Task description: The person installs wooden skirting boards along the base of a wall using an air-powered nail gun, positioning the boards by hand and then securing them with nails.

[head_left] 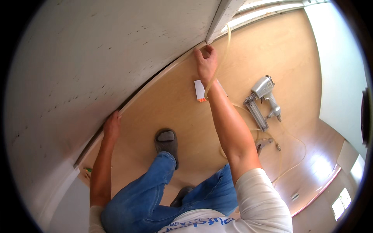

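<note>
The left hand [112, 126] curled at the near stretch of a thin pale strip [176, 64]; whether it pinched was unclear. The strip reached the right hand [207, 64], thumb and fingertips slightly apart at its far end, grip also hidden. Uneven pressure could have bowed the strip; the rubbery hose [228, 39] beside the right wrist might have snagged. Left of both hands: speckled white panel [97, 58]. Right: an angular, metallic nail gun [263, 91] on smooth wood-grain flooring [287, 46].
</note>
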The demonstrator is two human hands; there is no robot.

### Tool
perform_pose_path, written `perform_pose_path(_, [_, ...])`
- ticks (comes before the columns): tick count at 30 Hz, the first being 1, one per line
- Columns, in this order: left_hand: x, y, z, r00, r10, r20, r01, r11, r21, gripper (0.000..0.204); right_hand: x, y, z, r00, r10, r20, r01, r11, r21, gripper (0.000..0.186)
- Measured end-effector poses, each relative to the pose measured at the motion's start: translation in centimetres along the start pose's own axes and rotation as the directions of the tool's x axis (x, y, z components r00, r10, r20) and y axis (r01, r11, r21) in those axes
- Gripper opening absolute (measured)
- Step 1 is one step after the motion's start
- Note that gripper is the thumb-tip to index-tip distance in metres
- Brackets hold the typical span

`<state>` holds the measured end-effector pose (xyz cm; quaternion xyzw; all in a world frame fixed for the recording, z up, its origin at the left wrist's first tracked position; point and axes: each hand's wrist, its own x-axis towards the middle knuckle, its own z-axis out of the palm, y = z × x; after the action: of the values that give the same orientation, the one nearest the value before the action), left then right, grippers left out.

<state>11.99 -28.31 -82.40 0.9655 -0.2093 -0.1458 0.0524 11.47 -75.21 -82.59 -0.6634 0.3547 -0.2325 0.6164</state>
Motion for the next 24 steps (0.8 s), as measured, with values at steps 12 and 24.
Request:
perform_pose_path(12, [0.1, 0.4, -0.1, 0.999, -0.03, -0.018, 0.03, 1.0, 0.001, 0.034, -0.3, 0.9, 1.4, 0.999, 0.036, 0.024, -0.032, 0.992, -0.123, 0.046])
perform_pose_path(24, [-7.4, -8.8, 4.0, 0.536, -0.575, 0.618, 0.467, -0.408, -0.785, 0.045, 0.8, 1.5, 1.5, 0.986, 0.141, 0.091, -0.13, 0.984, -0.12, 0.051])
